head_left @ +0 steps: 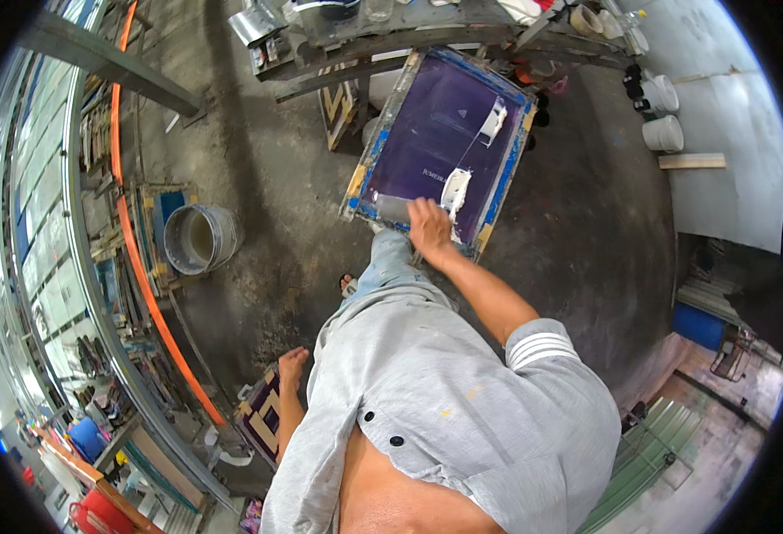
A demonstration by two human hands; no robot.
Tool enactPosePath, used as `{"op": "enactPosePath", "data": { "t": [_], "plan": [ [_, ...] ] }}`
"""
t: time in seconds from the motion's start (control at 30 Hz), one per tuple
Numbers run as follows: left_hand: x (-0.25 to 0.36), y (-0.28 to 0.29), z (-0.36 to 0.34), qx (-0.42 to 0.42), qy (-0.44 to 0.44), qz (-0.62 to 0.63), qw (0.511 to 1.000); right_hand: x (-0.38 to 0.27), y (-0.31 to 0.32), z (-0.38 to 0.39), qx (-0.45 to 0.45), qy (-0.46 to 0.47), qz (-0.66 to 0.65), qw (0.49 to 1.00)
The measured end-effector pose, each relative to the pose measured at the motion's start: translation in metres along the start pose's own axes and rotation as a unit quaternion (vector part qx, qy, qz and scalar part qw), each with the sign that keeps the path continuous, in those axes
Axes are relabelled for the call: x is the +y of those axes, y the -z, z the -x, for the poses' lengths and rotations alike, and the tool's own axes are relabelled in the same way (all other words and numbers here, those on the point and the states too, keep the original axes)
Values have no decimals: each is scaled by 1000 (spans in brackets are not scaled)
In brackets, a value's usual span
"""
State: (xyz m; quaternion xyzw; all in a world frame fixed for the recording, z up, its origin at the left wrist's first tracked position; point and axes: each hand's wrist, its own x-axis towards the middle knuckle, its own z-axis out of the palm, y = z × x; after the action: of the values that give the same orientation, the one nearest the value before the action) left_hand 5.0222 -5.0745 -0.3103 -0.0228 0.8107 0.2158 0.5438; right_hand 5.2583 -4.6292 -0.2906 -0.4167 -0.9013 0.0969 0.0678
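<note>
A screen-printing frame (498, 214) with purple mesh and blue-taped edges leans at a slant in front of me. On its near edge my right hand (429, 227) is closed around a wide, flat grey scraper (393, 208), its blade lying against the lower mesh. Just beside that hand sits a thick smear of white paste (455, 190). Farther up the mesh is a second white patch (494, 123). My left hand (293, 367) hangs low at my left side with fingers curled, and nothing shows in it. Close by it stands another purple frame (262, 414) with yellowish tape.
A worn bench (391, 34) with pots and a shiny tin borders the far side. To the left stands a bucket (200, 238), near an orange rail (129, 214) and stacked frames. White buckets (663, 133) line the right wall. The concrete floor (267, 133) is stained.
</note>
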Motion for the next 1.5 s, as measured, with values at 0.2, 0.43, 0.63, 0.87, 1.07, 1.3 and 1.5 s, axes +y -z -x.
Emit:
{"op": "enactPosePath", "data": {
  "t": [0.2,0.43,0.63,0.87,1.07,1.3,1.5],
  "plan": [
    [-41,-11,8,-15,5,4,1000,3,42,23,-134,-89,-106,981],
    [-31,25,-7,-6,61,57,996,182,71,-125,41,-116,13,992],
    [106,60,11,50,-66,-18,996,303,61,-205,106,-76,66,989],
    [113,45,20,34,-80,7,996,201,58,-143,3,-201,56,978],
    [42,10,3,-12,-44,4,999,81,11,6,10,-161,9,987],
    [-71,7,-13,-55,16,4,998,24,2,58,65,-131,12,989],
    [-135,-5,-31,-33,-22,82,996,-2,-8,103,100,-142,-64,983]
  ]
}}
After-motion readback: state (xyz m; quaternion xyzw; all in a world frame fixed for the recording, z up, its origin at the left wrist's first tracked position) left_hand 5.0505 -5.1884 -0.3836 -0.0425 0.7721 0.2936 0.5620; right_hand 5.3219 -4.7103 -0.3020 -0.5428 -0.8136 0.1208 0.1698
